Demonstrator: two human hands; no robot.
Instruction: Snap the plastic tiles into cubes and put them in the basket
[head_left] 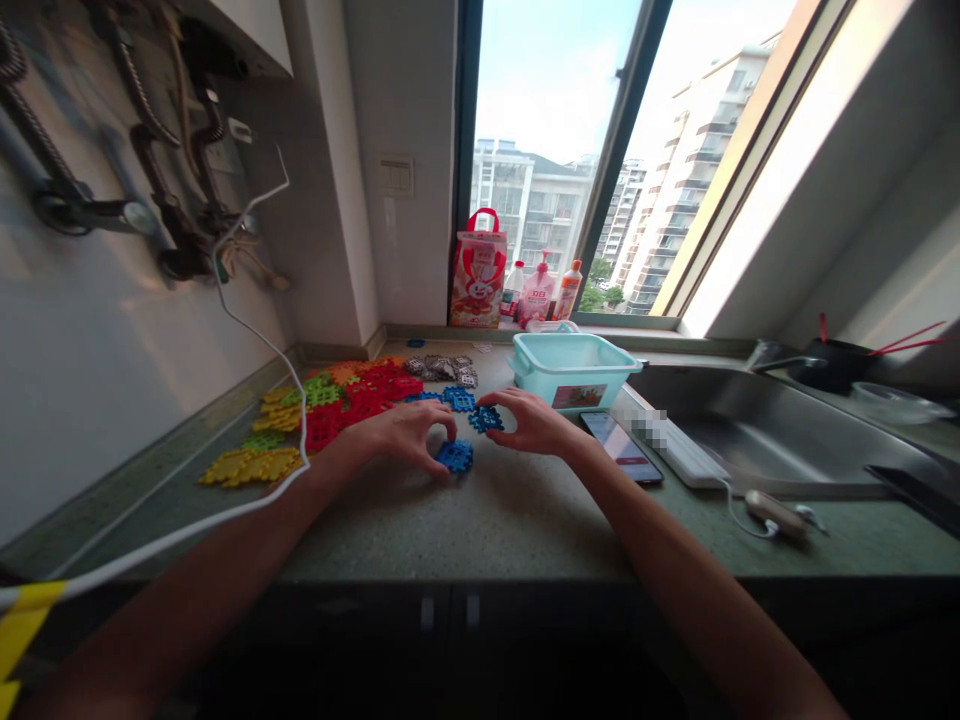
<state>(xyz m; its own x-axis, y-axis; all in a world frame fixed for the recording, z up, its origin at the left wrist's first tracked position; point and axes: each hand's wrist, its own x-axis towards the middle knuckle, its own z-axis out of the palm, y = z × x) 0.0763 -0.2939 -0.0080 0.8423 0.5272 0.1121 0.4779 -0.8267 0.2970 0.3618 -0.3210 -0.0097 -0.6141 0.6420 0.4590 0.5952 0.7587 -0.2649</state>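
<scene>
My left hand (401, 432) curves its thumb and index finger round a small blue interlocking plastic piece (455, 456), which looks like a short stack on the counter. Another blue interlocking piece (486, 419) is pinched between the fingers and thumb of my right hand (529, 420), just above and to the right of the first. Beyond my hands lie more blue lattice pieces (459, 399). Red pieces (360, 390) spread in a heap behind my left hand, with green pieces (322, 390), yellow pieces (251, 466) and grey pieces (442, 369) around them.
A light-blue plastic basket (574, 360) stands behind my right hand. To the right are a phone (622, 447), a white power strip (671, 440) and a steel sink (750, 420). A white cable (225, 510) crosses above my left forearm. Bottles (538, 292) and a red bag (478, 280) line the windowsill.
</scene>
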